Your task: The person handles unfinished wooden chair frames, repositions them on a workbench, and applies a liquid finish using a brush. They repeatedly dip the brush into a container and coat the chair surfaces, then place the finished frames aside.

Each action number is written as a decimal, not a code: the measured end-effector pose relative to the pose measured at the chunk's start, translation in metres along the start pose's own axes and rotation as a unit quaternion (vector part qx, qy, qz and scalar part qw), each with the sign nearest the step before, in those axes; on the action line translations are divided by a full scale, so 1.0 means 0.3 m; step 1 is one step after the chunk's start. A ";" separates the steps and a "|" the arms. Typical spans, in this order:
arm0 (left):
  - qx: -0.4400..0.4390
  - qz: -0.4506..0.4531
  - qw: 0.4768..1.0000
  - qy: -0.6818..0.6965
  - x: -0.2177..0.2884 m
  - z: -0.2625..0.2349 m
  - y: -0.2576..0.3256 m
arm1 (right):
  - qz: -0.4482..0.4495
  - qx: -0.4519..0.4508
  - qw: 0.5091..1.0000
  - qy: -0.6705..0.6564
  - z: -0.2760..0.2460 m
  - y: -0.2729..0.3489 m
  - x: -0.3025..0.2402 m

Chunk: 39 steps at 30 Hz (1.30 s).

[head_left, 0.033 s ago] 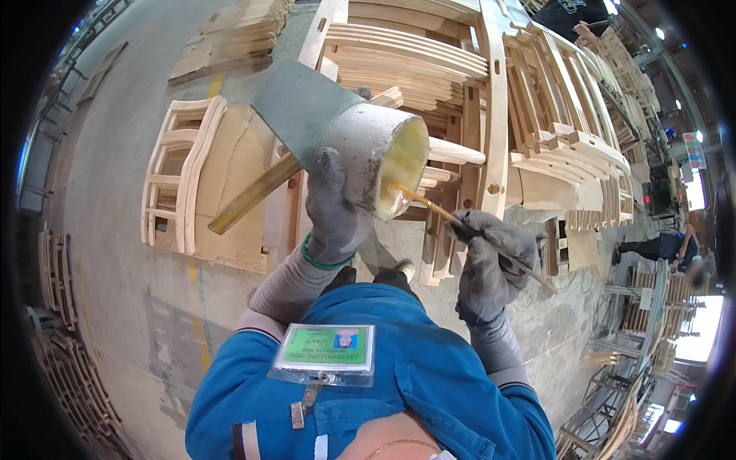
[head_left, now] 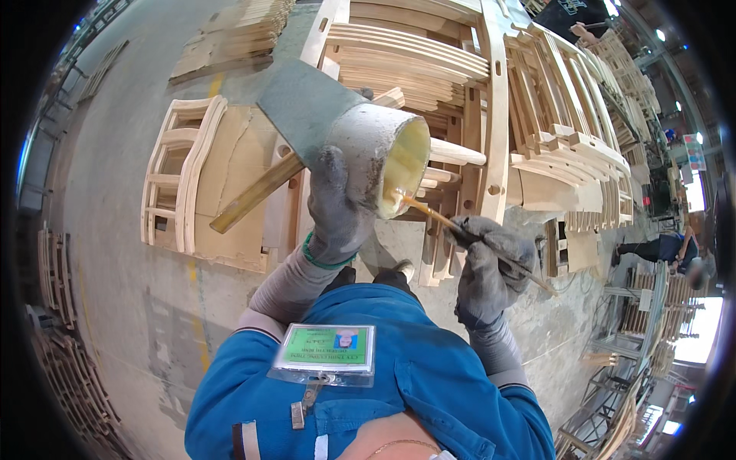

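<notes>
A white cylindrical pot point(head_left: 360, 149), stained and tipped with its mouth to the right, is gripped by my gloved left hand point(head_left: 337, 207). Inside, its wall is coated pale yellow. A flat grey sheet point(head_left: 303, 107) and a flat wooden stick point(head_left: 257, 193) stick out to the left behind the pot; how they are held is hidden. Closed around a thin brush point(head_left: 433, 212) is my gloved right hand point(head_left: 494, 257). The brush's tip end is inside the pot's mouth, close to its lower rim, and its handle end extends out below the hand to the right.
Ahead stand wooden frames point(head_left: 494, 115) with stacked curved slats point(head_left: 406, 50). More chair-back frames point(head_left: 571, 92) lean at the right. On the left, a ladder-like frame point(head_left: 184, 172) lies with cardboard point(head_left: 226, 184) on the concrete floor. A person point(head_left: 671, 247) is at the far right.
The pot and left hand have shifted very slightly to the right. The brush's tip has moved a little within the pot's mouth. Both grips are the same.
</notes>
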<state>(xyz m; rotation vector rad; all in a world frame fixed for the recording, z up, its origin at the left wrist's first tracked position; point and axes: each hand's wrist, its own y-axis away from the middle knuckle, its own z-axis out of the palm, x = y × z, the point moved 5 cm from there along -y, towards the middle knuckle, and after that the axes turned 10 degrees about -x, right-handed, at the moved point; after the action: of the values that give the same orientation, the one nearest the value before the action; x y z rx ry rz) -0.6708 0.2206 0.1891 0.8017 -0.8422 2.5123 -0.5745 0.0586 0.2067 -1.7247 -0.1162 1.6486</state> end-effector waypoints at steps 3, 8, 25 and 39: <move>0.020 0.004 0.999 0.028 -0.023 -0.014 0.006 | 0.035 0.041 0.996 -0.066 0.006 0.028 -0.008; -0.025 0.021 0.994 0.107 -0.074 -0.050 0.015 | 0.152 0.153 0.967 -0.136 -0.035 0.008 0.016; 0.068 0.018 0.997 0.042 -0.010 -0.196 0.039 | 0.217 0.148 0.937 0.230 -0.457 -0.106 0.105; 0.040 0.104 0.956 -0.273 0.008 -0.254 0.091 | 0.195 0.114 0.893 0.388 -0.409 -0.103 0.089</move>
<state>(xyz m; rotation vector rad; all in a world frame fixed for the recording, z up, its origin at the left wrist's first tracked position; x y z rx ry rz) -0.7166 0.2492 0.1286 1.5534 -1.0422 2.5455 -0.4473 0.0418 0.1900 -2.1701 0.8145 1.0361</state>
